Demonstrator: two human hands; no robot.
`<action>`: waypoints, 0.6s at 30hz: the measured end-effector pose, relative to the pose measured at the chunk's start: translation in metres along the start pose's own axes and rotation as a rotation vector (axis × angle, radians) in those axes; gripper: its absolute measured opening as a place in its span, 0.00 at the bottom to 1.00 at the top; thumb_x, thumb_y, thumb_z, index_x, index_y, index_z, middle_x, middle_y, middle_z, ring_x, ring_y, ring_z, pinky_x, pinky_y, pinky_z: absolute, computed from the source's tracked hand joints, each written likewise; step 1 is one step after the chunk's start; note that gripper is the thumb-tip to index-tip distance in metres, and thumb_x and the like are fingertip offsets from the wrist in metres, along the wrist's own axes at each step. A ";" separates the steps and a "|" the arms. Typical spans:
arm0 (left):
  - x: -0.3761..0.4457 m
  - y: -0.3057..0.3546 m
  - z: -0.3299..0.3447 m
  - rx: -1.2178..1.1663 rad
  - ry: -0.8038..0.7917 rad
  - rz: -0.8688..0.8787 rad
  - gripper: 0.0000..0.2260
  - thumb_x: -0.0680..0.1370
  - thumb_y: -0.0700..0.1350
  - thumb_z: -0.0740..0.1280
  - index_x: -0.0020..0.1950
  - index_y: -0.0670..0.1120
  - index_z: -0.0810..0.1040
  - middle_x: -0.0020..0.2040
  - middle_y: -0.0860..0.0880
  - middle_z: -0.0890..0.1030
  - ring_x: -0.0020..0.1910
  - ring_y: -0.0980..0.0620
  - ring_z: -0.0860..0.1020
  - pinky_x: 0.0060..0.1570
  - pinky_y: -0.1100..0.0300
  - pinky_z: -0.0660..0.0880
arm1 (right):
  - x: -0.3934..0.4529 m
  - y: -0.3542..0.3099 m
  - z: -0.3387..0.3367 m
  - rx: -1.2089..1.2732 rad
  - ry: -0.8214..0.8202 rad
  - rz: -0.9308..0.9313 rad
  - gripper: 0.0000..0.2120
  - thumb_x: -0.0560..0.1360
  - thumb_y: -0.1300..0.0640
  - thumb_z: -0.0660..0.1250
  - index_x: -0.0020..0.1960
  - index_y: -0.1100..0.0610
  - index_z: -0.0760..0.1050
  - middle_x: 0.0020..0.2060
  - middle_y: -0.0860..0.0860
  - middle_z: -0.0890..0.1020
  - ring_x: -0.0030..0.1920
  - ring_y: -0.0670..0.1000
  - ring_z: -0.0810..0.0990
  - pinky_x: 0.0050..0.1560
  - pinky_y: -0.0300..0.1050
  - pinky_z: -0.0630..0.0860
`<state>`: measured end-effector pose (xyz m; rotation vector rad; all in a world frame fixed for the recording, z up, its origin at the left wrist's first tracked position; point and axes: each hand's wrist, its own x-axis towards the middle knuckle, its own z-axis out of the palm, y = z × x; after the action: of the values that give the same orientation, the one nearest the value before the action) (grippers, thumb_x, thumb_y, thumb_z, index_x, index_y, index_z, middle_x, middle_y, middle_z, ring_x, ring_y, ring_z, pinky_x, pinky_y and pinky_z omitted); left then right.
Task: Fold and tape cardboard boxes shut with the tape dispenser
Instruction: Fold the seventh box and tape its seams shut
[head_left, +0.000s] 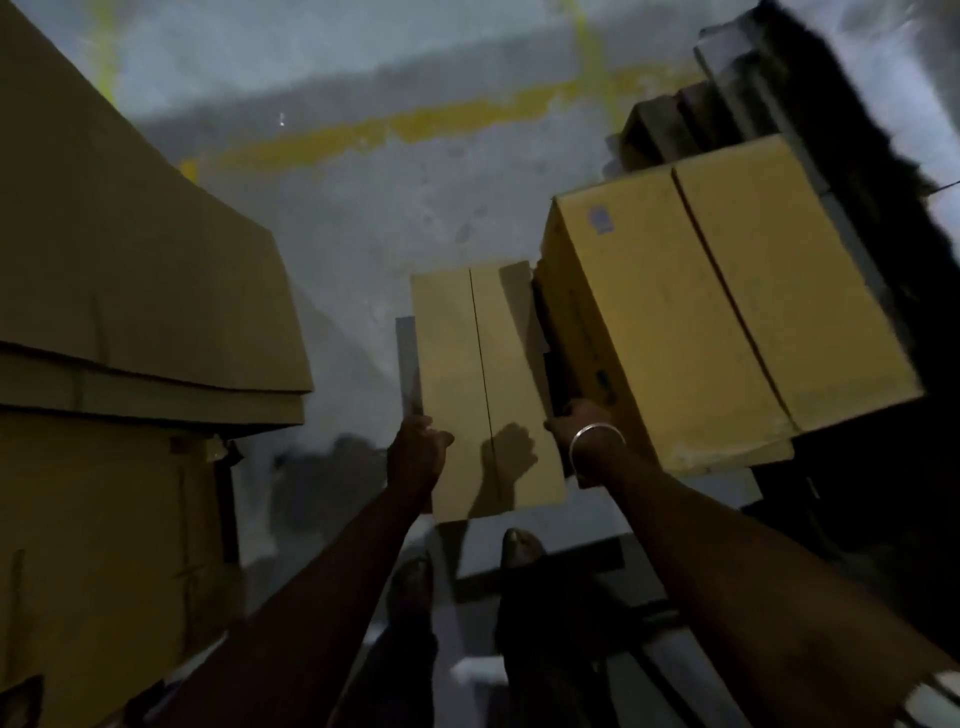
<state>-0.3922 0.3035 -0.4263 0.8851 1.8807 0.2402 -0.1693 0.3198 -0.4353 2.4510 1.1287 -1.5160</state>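
A small closed cardboard box (483, 374) with a centre seam is held out in front of me above the floor. My left hand (415, 447) grips its near left edge with curled fingers. My right hand (576, 421), a metal bangle on the wrist, grips its right side, fingers hidden behind the box. A larger closed cardboard box (727, 312) stands just right of it, touching or nearly so. No tape dispenser is visible.
A tall stack of flat cardboard sheets and boxes (130, 312) fills the left. A dark pallet or rack (857, 156) stands behind the large box at right. Grey concrete floor with yellow lines (389, 130) lies ahead. My feet (514, 545) show below.
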 end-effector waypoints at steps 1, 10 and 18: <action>0.026 -0.008 0.011 0.017 -0.014 -0.016 0.20 0.78 0.43 0.70 0.69 0.41 0.73 0.67 0.42 0.76 0.63 0.42 0.75 0.59 0.56 0.72 | 0.022 0.001 0.010 -0.002 0.009 0.006 0.26 0.78 0.51 0.69 0.72 0.62 0.71 0.68 0.61 0.75 0.66 0.63 0.75 0.63 0.56 0.75; 0.179 -0.100 0.083 -0.077 -0.009 -0.156 0.35 0.72 0.58 0.75 0.71 0.42 0.71 0.63 0.42 0.79 0.62 0.39 0.78 0.62 0.46 0.77 | 0.151 0.027 0.097 0.238 0.036 0.178 0.43 0.73 0.42 0.74 0.77 0.63 0.61 0.73 0.62 0.69 0.71 0.66 0.69 0.68 0.58 0.69; 0.196 -0.125 0.078 0.058 -0.024 -0.115 0.33 0.73 0.62 0.73 0.69 0.41 0.74 0.64 0.41 0.80 0.61 0.38 0.79 0.62 0.46 0.76 | 0.156 0.037 0.114 0.104 0.127 0.075 0.49 0.70 0.37 0.75 0.80 0.60 0.57 0.75 0.61 0.67 0.74 0.63 0.67 0.69 0.56 0.69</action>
<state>-0.4299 0.3293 -0.6669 0.8118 1.9175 0.1045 -0.1935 0.3341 -0.6296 2.6598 0.9870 -1.4528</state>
